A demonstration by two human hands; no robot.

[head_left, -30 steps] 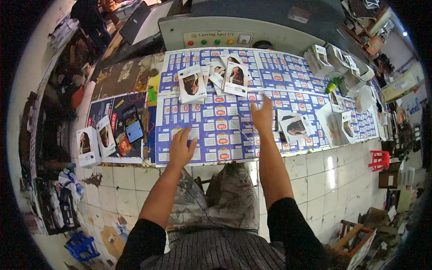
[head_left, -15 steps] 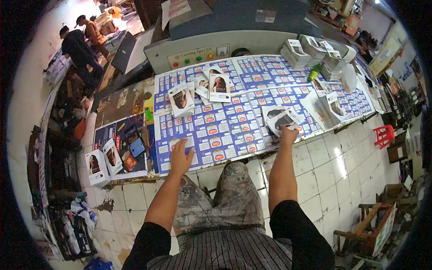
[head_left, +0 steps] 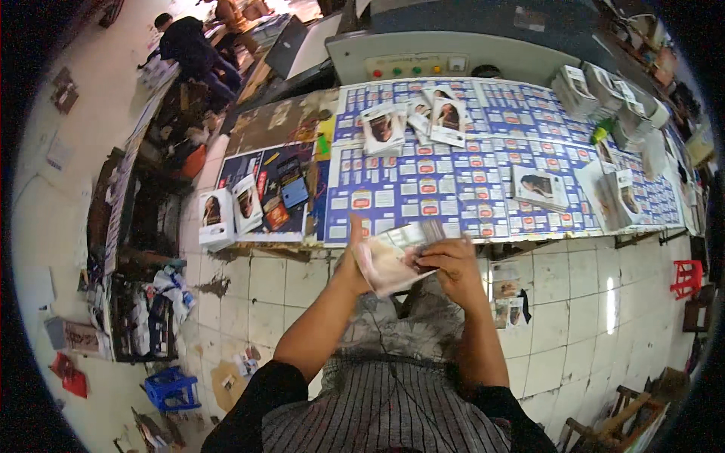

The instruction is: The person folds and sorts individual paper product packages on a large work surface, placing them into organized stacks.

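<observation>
Held in front of my body, just off the table's near edge, is a pale printed card (head_left: pixel 393 260), tilted and smeared by motion. My left hand (head_left: pixel 352 266) grips its left end, thumb up and other fingers hidden behind. The fingers of my right hand (head_left: pixel 453 266) are bent onto the card's right part. I cannot tell whether it is one card or several. Beyond my right hand lies a small stack of white printed cards (head_left: pixel 539 187). Farther back on the table, more white card piles (head_left: pixel 384 128) lie loosely overlapped, each with a dark-haired picture.
Blue printed sheets (head_left: pixel 430 208) cover the table. Two card stacks (head_left: pixel 216 219) stand at its left end beside a phone (head_left: pixel 293 189). Taller stacks (head_left: pixel 575 92), a green bottle (head_left: pixel 602 130) and an open pile (head_left: pixel 621 198) are at right. A person (head_left: pixel 192 49) works at far left.
My right hand has come from the right-hand stack toward my body with a card. My left hand has lifted from the table edge and meets it there. The view has shifted left.
</observation>
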